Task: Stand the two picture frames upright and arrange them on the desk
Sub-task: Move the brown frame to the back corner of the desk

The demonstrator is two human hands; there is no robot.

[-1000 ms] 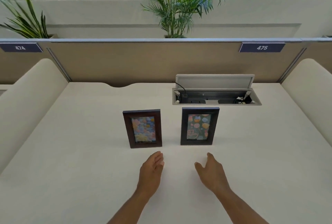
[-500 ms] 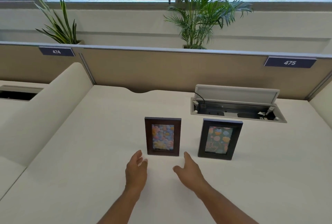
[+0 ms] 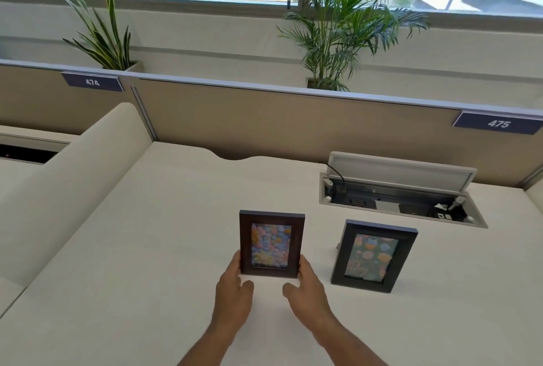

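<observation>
The brown frame (image 3: 271, 244) is a chunky dark wood-grain rectangle with a pastel flower print, standing upright on the smooth cream desk (image 3: 147, 248). The left hand (image 3: 233, 287) and right hand (image 3: 307, 286) grip its lower corners, fingers wrapped on each side edge, thumbs out front. Just right of the brown frame sits the black frame (image 3: 373, 255), matte black, leaning back on what looks like a rear stand, hard to tell. Behind that one is the open cable box (image 3: 399, 195) with its grey flip lid. Half a second ago both hands were hovering open short of the brown frame; now they're clamped on it.
</observation>
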